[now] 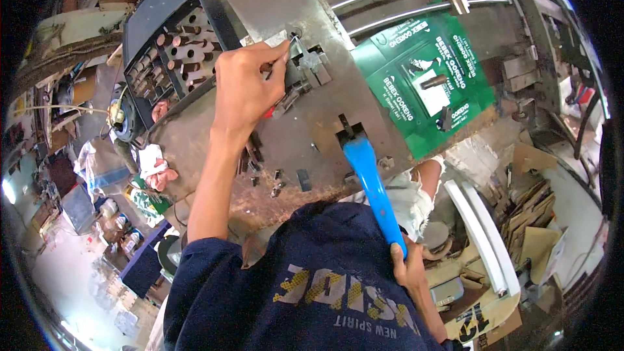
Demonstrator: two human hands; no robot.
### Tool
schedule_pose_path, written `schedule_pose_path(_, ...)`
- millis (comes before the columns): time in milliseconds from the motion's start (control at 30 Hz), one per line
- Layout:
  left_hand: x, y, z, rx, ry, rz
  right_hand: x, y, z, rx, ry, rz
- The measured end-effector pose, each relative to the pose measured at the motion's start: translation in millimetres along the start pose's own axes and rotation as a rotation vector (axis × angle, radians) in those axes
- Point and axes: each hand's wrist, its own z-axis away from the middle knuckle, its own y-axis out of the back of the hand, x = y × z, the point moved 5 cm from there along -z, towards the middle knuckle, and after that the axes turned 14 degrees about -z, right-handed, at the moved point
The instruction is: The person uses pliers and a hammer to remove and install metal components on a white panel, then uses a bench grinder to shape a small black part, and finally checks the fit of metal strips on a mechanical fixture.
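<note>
My left hand [250, 81] reaches over the steel workbench plate, its thumb and forefinger pinched at a small metal fixture [313, 68] with slots in it. What the fingertips hold is too small to make out. Down at the right, my right hand [408, 270] is wrapped round the lower end of a long blue lever handle [376, 188]. The handle's upper end meets a dark metal piece [350, 129] over the plate. Small dark metal parts [276, 185] lie scattered on the near side of the bench.
An open dark case [170, 101] with rows of cylindrical metal pieces stands at the left. On the right lies a green printed sheet [396, 78] with a white paper [432, 94] and metal bits on it. Curved metal rails [390, 19] run behind; cardboard pieces [523, 214] are stacked lower right.
</note>
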Motion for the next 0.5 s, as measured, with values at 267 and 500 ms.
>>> schedule_pose_path(267, -1.0, -3.9, -1.5, -0.058, 0.046, -0.027, 6.1, -0.8, -8.5, -0.065, -0.115, -0.020)
schedule_pose_path(500, -0.2, -1.8, 0.3, 0.016, -0.023, -0.001, -14.5, 2.6, 0.3, -0.001, -0.060, -0.006)
